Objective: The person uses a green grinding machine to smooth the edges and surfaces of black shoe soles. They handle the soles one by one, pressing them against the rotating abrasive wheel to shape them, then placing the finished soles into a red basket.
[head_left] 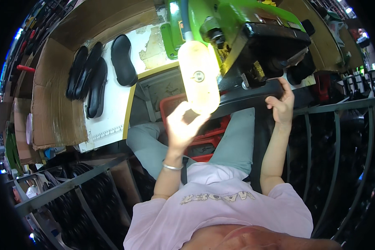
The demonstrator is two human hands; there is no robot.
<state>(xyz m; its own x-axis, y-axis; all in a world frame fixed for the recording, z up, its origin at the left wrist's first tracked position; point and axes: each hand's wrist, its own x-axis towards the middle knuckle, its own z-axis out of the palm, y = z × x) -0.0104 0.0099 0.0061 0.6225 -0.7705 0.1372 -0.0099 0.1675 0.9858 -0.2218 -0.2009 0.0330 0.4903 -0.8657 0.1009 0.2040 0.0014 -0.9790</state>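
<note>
A long black shoe sole [254,92] lies across in front of me, under the head of a green and black machine [271,39]. My right hand [281,106] grips its right end, fingers over the far edge and thumb bent on the near side. My left hand [183,128] is raised by the lower end of a bright oblong lamp [199,62]. Its thumb and fingers curve toward each other, and the lamp's head and glare hide the tips. What they pinch cannot be made out. The lamp also covers the sole's left side.
Several black soles [96,87] rest on a white board [106,131] to the left, one sole [123,60] apart from the others. A cardboard wall [56,91] borders them. Red crates [202,148] stand below, between my legs. Metal rails [341,106] run along both sides.
</note>
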